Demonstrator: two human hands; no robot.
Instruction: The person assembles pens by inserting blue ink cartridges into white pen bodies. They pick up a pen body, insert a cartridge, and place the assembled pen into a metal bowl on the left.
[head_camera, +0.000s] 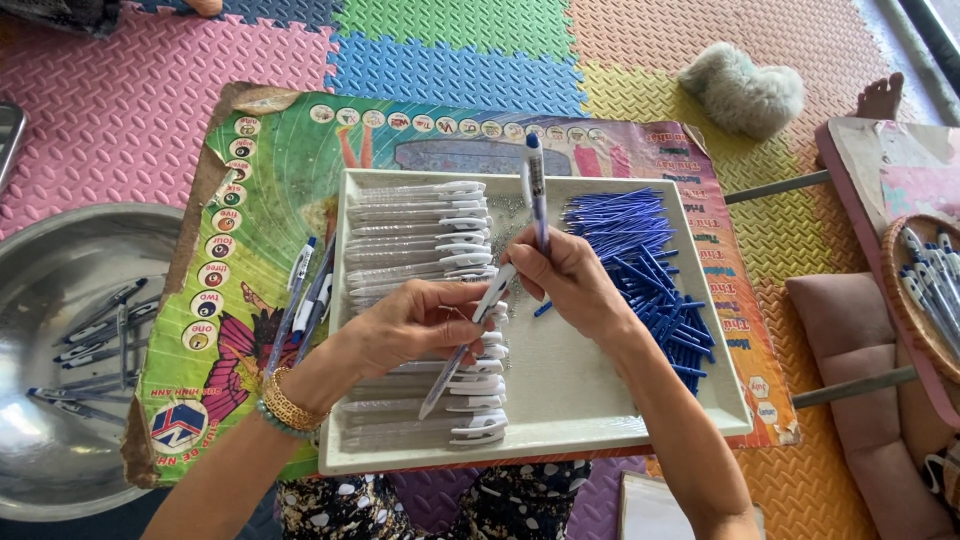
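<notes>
Right, both hands over the white tray (610, 420), meeting just above its centre. Left hand (415, 325) is curled around a clear pen barrel (462, 352) with a white clip end; the barrel runs diagonally, tip pointing down toward the tray's near edge, clip end up between the two hands. Right hand (572, 278) pinches a blue-and-white pen (536, 190) that stands nearly upright, top end pointing toward the tray's far edge. Its fingertips also touch the clip end of the barrel, so the hands are in contact through that part.

Relative to the tray:
- left half inside: row of clear barrels with white clips (420, 240), laid side by side from far edge to near edge (left hand covers the middle of the row)
- right half inside: loose pile of blue refills (640, 265), just right of the right hand, one refill poking out under the wrist
- just outside the left rim: a few finished pens (305, 295) lying on the colourful printed board (255, 200) under the tray
- well left: metal bowl (60, 280) with more pens in it
- well right: woven basket (915, 300) of pens, partly cut off by the frame edge
- beyond the far right corner: a fluffy beige brush-like thing (742, 92) on the foam mat (450, 50)

Gold bracelet (290, 408) on the left wrist.
</notes>
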